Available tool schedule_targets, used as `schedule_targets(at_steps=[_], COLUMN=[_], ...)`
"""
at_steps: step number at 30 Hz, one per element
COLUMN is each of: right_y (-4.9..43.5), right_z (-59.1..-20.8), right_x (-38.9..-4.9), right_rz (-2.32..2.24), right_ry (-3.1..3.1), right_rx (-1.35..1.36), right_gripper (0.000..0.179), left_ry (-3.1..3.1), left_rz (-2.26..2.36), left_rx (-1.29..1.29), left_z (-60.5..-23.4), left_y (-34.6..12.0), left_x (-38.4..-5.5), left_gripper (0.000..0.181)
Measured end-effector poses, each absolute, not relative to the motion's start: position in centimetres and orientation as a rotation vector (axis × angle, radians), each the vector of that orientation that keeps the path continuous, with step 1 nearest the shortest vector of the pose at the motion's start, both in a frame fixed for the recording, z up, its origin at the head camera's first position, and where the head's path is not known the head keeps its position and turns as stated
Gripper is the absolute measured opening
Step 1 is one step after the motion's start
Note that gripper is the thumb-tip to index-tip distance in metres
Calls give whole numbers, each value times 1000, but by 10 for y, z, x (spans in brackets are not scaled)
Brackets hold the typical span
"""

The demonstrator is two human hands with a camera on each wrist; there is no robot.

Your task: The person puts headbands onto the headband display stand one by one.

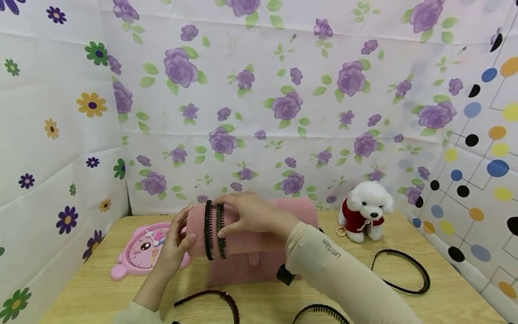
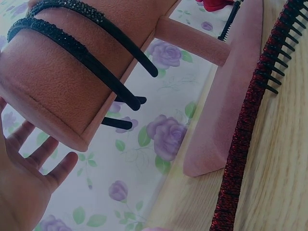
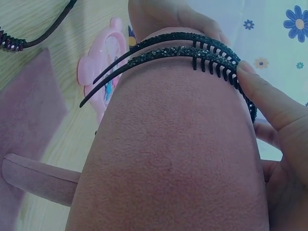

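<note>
A pink plush headband stand [image 1: 283, 211] has a padded roll on a post. Two black headbands with glittery beads and comb teeth circle its left part, side by side: the outer headband [image 1: 208, 229] and the inner headband [image 1: 220, 227]. My right hand [image 1: 251, 213] reaches across the roll and grips the inner headband, its thumb on the band in the right wrist view. At the roll's left end, my left hand [image 1: 176, 245] spreads around the end, thumb in front. In the left wrist view its fingers [image 2: 41, 151] are spread and fairly straight.
Left stands a pink cartoon clock [image 1: 139, 252]. A white toy dog [image 1: 366, 211] in red sits back right. On the wooden table lie a black headband [image 1: 425, 276] at right, a dark red headband [image 1: 230, 301] in front, and another black headband [image 1: 319, 308] near the bottom edge.
</note>
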State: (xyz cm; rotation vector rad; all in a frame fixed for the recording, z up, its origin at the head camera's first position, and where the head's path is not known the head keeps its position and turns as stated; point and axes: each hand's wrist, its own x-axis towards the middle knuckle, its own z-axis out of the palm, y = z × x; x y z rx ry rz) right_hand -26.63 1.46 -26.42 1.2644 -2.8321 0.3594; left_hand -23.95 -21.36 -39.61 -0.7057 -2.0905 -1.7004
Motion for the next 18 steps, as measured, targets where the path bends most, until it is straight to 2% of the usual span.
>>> schedule_targets(at_steps=[10, 18], right_y=[23, 34], right_z=[-261, -254], right_x=[-263, -254], right_rz=[408, 487], right_ry=[-2860, -2817], right_rx=[1239, 1216], right_gripper=[83, 79], left_ry=[-2076, -2078], left_rz=[-1713, -1689], left_rx=[-724, -700], left_z=[-397, -397], left_y=[-213, -212], left_x=[-239, -239], left_gripper=[60, 60])
